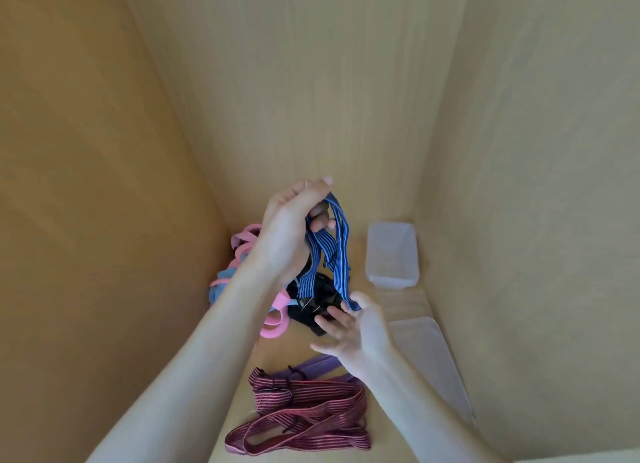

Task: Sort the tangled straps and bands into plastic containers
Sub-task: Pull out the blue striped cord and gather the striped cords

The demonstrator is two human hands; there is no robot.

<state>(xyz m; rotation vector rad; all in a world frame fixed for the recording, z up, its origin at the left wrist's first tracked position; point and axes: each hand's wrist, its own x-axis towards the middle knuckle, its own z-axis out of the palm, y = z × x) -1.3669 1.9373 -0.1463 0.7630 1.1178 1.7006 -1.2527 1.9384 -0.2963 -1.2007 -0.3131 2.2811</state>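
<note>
1. Pale wooden walls enclose a wooden surface (360, 276).
2. Raised left hand (289, 228) grips the blue striped strap (337, 251) at its top; right hand (353, 331) pinches its lower end.
3. It hangs nearly vertical above a black tangle (311, 301).
4. Best drawn out slowly, shaking snags loose, before going to the clear plastic container (393, 254) on the right.

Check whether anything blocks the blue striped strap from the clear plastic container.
Nothing visible does. The blue striped strap hangs from the left hand to the right hand; the open clear plastic container sits to its right, only bare wood between.
</note>
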